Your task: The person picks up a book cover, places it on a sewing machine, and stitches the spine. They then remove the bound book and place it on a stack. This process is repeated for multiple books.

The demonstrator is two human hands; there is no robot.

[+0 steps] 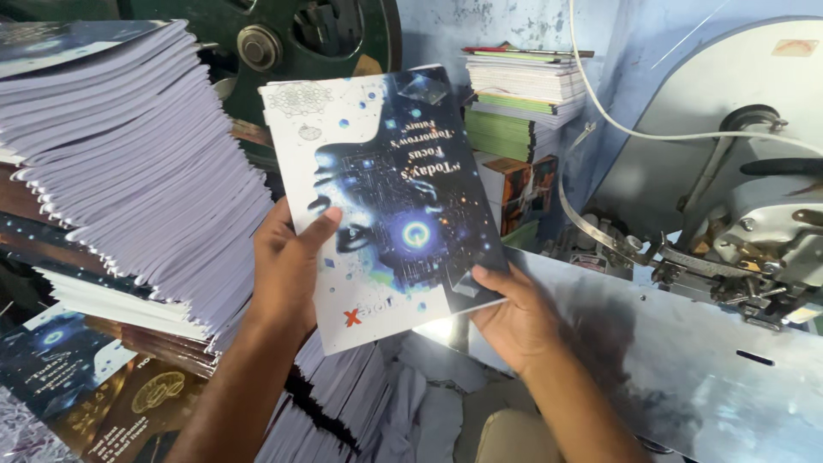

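A thin booklet (390, 184) with a glossy white and dark-blue cover is held upside down in the middle of the head view. My left hand (287, 270) grips its left edge, thumb on the cover. On the lower right corner my right hand (514, 321) holds it, thumb on top. The booklet hovers over the left edge of a shiny metal plate (686, 369).
A tall leaning stack of booklets (129, 163) fills the left. More booklets lie below it (86, 377). A white stitching machine (746, 214) with a wire stands at the right. Stacked green and white books (519, 99) sit behind. A dark green wheel (300, 39) is at the top.
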